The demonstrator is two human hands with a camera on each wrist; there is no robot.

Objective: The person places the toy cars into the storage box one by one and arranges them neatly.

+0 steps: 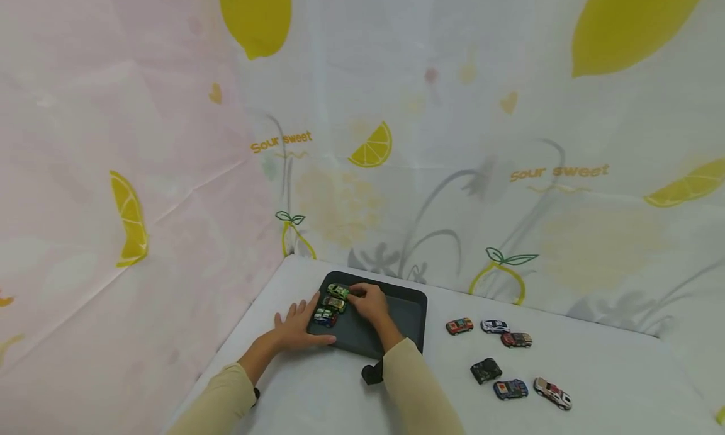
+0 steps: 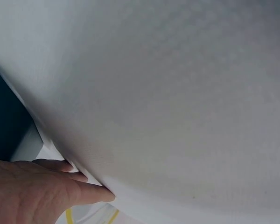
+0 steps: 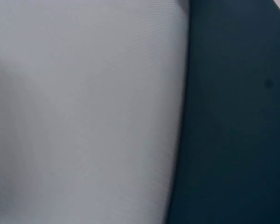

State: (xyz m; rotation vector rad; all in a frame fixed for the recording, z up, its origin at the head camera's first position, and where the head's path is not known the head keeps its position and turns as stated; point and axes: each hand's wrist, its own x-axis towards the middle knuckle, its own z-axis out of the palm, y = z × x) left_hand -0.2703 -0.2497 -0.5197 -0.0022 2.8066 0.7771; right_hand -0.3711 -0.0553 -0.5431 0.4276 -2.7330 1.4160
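Observation:
A dark grey tray (image 1: pixel 391 334) lies on the white table with a column of toy cars along its left side. My right hand (image 1: pixel 370 304) reaches over the tray and pinches the right end of the green toy car (image 1: pixel 337 291) at the top. Below it sit a brownish-green toy car (image 1: pixel 334 305) and a blue, white and green one (image 1: pixel 325 316). With fingers spread, my left hand (image 1: pixel 296 330) rests against the tray's left edge; part of it shows in the left wrist view too. The right wrist view holds only table and tray, no hand.
Right of the tray lie several more toy cars: a red one (image 1: pixel 459 325), a white one (image 1: pixel 494 326), a dark red one (image 1: pixel 517 340), a black one (image 1: pixel 486 371), a blue one (image 1: pixel 511 389) and a white-and-red one (image 1: pixel 552 393). Lemon-printed sheets (image 1: pixel 453 139) hang behind.

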